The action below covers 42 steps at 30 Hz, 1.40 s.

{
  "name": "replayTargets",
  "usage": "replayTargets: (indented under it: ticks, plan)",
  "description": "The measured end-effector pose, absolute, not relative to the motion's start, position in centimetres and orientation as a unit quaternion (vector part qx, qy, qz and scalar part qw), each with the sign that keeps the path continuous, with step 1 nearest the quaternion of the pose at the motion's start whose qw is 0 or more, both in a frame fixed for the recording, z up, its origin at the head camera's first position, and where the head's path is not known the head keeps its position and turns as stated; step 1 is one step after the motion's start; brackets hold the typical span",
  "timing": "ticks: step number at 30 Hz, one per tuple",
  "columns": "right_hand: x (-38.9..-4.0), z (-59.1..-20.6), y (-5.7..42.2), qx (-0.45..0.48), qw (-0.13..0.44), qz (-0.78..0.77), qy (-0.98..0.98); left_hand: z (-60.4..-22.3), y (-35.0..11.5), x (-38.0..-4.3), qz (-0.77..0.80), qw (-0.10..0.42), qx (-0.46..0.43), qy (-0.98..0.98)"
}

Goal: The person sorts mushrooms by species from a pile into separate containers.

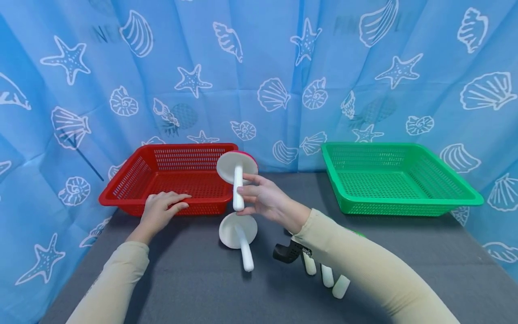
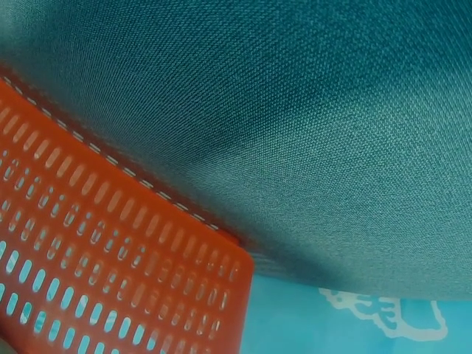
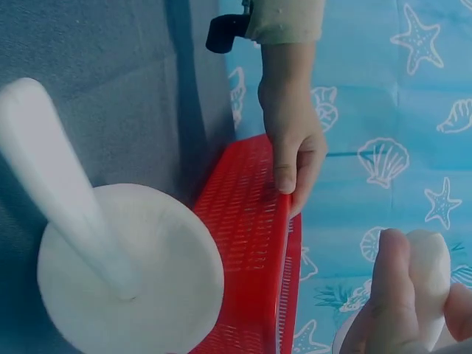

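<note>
My right hand [image 1: 269, 198] pinches the white stem [image 1: 238, 189] of a toy mushroom [image 1: 228, 165], holding it up in front of the red basket's right end. Its white underside faces me and a strip of red cap shows behind. Below it, a second toy mushroom [image 1: 238, 230] lies on the table with its white underside and stem upward; its cap top is hidden. My left hand [image 1: 162, 209] grips the near rim of the red basket [image 1: 194, 209]. The right wrist view shows the left thumb [image 3: 285, 173] outside the rim and fingers on the other side.
A green basket [image 1: 404, 208] stands at the back right. Several white stems [image 1: 327, 275] lie partly hidden under my right forearm, with bits of green beside it. A black wrist camera [image 1: 287, 253] hangs below the right cuff. A blue shell-patterned curtain [image 1: 275, 121] hangs behind.
</note>
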State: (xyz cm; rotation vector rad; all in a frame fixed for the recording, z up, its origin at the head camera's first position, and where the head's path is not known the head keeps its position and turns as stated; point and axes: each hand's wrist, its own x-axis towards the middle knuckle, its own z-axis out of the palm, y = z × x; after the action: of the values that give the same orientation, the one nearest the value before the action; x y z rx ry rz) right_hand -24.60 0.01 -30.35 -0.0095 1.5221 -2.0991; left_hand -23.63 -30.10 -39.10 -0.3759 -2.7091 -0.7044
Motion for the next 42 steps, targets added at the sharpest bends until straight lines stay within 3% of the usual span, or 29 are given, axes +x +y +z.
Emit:
replayTargets:
  ticks: [42]
  plan:
    - [-30.4,-32.2,-7.1,0.028,0.222,-0.776,0.590,-39.0,-30.1,-23.6,-0.243,0.170,-0.129,-0.946]
